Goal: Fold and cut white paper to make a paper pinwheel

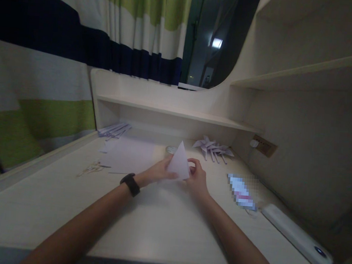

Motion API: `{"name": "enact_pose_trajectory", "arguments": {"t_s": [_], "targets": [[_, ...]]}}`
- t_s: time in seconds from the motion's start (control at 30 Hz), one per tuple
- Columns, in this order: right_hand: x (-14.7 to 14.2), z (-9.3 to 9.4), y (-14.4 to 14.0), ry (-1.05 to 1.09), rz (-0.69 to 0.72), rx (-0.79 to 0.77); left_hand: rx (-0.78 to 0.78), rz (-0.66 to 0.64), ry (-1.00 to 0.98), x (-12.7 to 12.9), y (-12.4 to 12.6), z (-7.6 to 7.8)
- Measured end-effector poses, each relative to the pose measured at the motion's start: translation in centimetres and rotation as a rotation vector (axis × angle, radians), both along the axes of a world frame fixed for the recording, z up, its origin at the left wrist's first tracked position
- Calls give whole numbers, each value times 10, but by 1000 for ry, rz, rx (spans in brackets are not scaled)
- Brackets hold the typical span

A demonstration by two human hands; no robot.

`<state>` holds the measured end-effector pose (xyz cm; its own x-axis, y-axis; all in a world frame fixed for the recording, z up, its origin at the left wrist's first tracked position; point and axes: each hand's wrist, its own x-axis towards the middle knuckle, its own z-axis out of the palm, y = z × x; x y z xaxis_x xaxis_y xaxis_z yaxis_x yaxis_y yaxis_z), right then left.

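White paper triangle point(179, 163), folded, held upright just above the pale table point(164, 219), apex at 12 o'clock. Left hand point(158, 172) at 9 o'clock of the sheet, fingers point(168, 159) pressed together behind its left edge, pinching it. Right hand point(197, 177) at 3 o'clock, fingers point(194, 162) curled, gripping the right edge near the lower corner. Black wristband point(130, 184) on left wrist. Flat paper sheet point(129, 155) lying at 10 o'clock of the hands. Folded paper pinwheels point(213, 148) at 1 o'clock, near the back wall. Scissors point(92, 168) at 9 o'clock, well apart. White bar-shaped device point(298, 236) at 4 o'clock.
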<state>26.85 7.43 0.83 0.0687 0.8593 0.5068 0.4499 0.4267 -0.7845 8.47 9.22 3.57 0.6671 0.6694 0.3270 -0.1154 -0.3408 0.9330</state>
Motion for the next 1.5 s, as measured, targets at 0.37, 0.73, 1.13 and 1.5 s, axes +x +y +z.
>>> {"name": "enact_pose_trajectory", "arguments": {"t_s": [0.37,0.73,1.13,1.5], "targets": [[-3,5,-9,-100,-121,157,444,380,189,11,-9,-15],[16,7,5,-255,191,29,-230,611,-97,-4,10,-6],[24,7,13,-32,184,-63,-429,407,-322,-28,19,12],[32,16,14,79,356,-213,-93,317,91,-69,21,8]]}}
